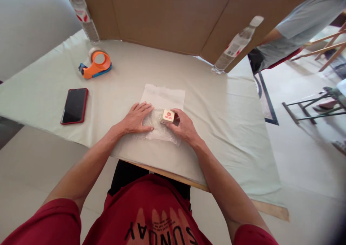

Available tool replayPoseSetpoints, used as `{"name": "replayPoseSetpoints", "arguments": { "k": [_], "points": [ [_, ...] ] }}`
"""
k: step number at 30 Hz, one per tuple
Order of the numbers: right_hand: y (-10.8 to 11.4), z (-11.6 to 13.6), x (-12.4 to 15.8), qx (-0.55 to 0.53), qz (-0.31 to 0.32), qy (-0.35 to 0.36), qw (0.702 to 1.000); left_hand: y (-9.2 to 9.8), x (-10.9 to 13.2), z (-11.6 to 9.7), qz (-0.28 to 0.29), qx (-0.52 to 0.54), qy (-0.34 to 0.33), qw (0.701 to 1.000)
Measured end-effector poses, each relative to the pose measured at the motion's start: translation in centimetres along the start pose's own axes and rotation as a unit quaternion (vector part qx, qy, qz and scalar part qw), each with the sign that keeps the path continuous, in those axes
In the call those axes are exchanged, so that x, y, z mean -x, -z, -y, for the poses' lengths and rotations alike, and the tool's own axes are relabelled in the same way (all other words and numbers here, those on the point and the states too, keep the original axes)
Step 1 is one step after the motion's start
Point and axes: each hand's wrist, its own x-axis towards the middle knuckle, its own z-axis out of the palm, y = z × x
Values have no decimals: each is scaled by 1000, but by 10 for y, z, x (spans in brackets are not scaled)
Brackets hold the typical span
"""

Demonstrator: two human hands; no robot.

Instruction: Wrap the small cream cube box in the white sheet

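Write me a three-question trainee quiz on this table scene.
1. True or false: the left hand lies flat on the bubble wrap.
2. The right hand grips: A) a mug B) the small box C) scissors.
3. Fill in: the tape dispenser is coloured ____.
Key: 1 true; 2 B; 3 orange.
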Motion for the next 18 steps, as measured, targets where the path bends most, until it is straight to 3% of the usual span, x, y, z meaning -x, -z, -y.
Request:
{"name": "replayPoseSetpoints", "arguments": {
  "k": [4, 7, 12, 18],
  "points": [
    [6, 13, -9, -33, 20, -7, 999, 1, 0, 0, -3, 10, -5, 1000],
    [-3, 18, -14, -21, 15, 13, 1000, 0, -1, 1, -7, 16, -6, 1000],
    [-17, 13, -19, 63, 41, 49, 996, -1, -1, 1, -5, 17, 1, 1000],
    [-14, 9, -22, 65, 58, 44, 995, -2, -1, 3, -10, 20, -10, 1000]
  ]
}}
